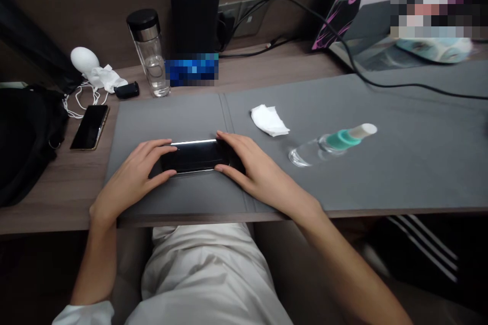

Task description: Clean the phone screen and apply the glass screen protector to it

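A black smartphone (196,156) with a dark screen is held lengthwise over the grey desk mat (171,195), close to its surface. My left hand (143,165) grips the phone's left end, thumb on the near edge and fingers at the far edge. Around the right end, my right hand (249,162) pinches it the same way. A folded white tissue (269,120) lies on the mat beyond my right hand. Farther right is a clear spray bottle (331,144) with a green collar and white cap, slightly blurred.
At the back left stand a glass water bottle (152,56) and a dark cylindrical device (195,15). Another phone (90,127), white cables and a black bag (26,137) are at left. A black cable (381,85) crosses the mat's right side.
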Demonstrator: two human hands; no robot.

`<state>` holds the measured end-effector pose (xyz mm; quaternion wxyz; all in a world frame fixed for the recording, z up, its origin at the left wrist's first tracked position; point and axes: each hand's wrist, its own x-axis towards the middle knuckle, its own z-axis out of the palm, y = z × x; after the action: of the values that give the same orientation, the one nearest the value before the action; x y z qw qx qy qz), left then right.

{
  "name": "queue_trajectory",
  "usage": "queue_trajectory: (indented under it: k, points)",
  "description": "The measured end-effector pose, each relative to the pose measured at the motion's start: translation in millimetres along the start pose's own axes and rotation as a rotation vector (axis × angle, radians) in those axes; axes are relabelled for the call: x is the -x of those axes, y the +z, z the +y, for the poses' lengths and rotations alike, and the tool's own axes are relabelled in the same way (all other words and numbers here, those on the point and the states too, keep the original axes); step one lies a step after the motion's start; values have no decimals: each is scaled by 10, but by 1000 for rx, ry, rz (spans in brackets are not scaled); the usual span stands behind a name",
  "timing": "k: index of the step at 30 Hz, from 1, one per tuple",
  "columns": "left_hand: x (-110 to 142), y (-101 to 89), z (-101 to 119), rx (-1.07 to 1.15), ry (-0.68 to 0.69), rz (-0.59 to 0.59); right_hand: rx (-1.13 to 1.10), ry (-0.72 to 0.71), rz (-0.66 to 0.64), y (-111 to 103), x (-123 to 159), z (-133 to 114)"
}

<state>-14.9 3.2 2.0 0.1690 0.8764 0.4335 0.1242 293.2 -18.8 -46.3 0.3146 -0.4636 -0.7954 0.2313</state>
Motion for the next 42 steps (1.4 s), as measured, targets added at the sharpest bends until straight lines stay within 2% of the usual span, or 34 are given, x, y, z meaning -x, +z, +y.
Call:
queue_trajectory:
  k: [34, 42]
  points:
    - [11, 14, -8, 11, -55, 5, 40, 29, -18, 16, 14, -6]
    - [20, 26, -29, 79, -66, 12, 96, 2, -22, 16, 12, -6]
